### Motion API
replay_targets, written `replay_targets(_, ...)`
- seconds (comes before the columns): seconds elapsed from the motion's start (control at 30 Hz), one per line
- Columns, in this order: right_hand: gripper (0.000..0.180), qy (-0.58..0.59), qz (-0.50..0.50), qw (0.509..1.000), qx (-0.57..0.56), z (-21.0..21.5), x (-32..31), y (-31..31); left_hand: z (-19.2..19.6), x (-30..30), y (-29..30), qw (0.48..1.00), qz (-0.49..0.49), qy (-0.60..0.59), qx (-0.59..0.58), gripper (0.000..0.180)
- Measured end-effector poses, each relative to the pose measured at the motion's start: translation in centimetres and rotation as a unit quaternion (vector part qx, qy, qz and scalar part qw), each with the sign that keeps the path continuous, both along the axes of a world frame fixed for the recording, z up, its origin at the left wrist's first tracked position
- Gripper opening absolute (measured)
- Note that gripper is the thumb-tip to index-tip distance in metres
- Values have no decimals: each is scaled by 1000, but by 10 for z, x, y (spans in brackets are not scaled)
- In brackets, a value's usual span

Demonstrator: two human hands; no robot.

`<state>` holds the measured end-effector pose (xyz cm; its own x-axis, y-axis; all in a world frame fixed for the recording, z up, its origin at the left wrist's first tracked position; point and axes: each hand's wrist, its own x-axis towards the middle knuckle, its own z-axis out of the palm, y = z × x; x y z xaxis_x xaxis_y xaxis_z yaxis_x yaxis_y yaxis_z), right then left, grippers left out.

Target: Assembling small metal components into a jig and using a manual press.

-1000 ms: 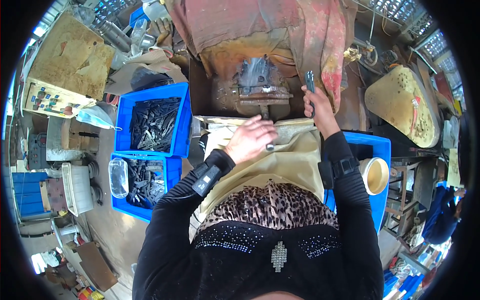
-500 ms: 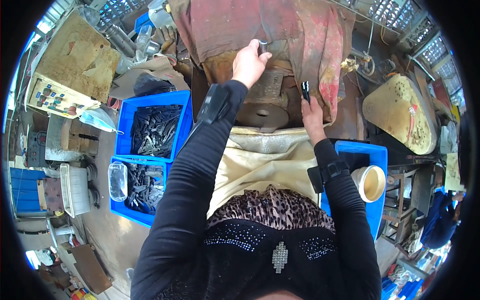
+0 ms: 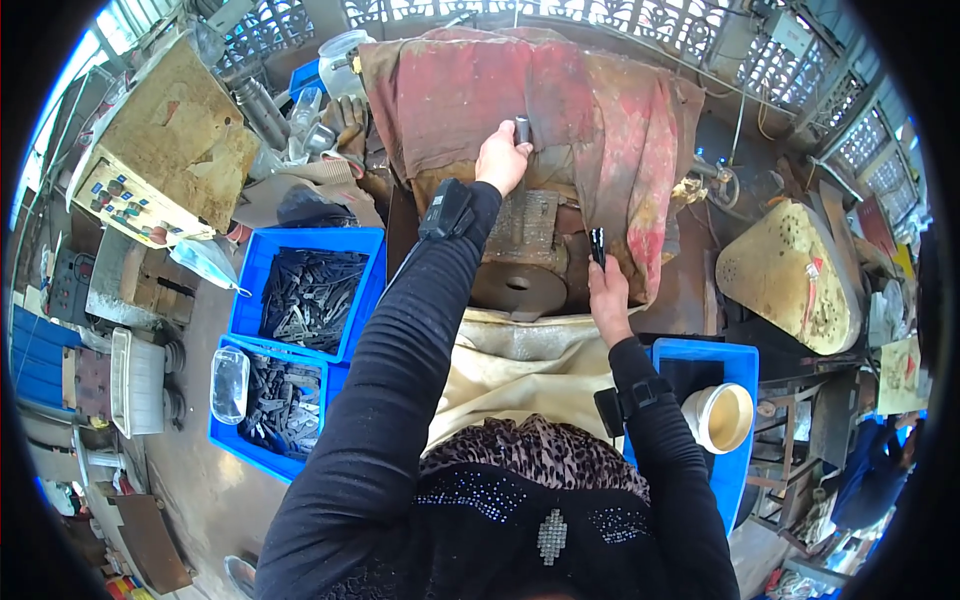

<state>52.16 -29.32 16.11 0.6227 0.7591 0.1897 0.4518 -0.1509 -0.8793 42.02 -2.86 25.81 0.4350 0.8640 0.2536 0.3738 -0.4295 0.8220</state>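
My left hand (image 3: 502,162) is wrapped round a dark cylindrical handle (image 3: 521,128) that stands up in front of the red cloth (image 3: 470,90). Below that hand sits a worn metal machine (image 3: 522,225) with a round, rusty disc (image 3: 518,289) holed at its centre. In my right hand (image 3: 608,292), to the right of the machine, the fingers pinch a slim black piece (image 3: 598,245) with bright edges, pointing upward; its exact kind is unclear. A pale apron or cloth (image 3: 520,350) covers my lap, close to the disc.
Two blue bins (image 3: 370,290) on my left hold many dark, flat metal pieces (image 3: 310,300). A clear plastic box (image 3: 230,385) rests on the nearer bin's edge. At right, a blue bin (image 3: 738,362) carries a cream bucket (image 3: 705,425). A control box (image 3: 170,140) stands far left.
The view has tilted up, so the scene sits lower and more of the back wall shows. Both hands keep their holds on the handle and the black piece.
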Motion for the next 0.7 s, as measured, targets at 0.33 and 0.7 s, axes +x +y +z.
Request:
replay_targets(0.33, 13, 47, 22, 999, -2, 0, 6, 11, -57, -37, -54, 993, -51, -101, 35, 30)
replay_targets(0.7, 13, 413, 139, 884, 167, 41, -82, 42, -49, -55, -163, 834, -135, -199, -496, 62)
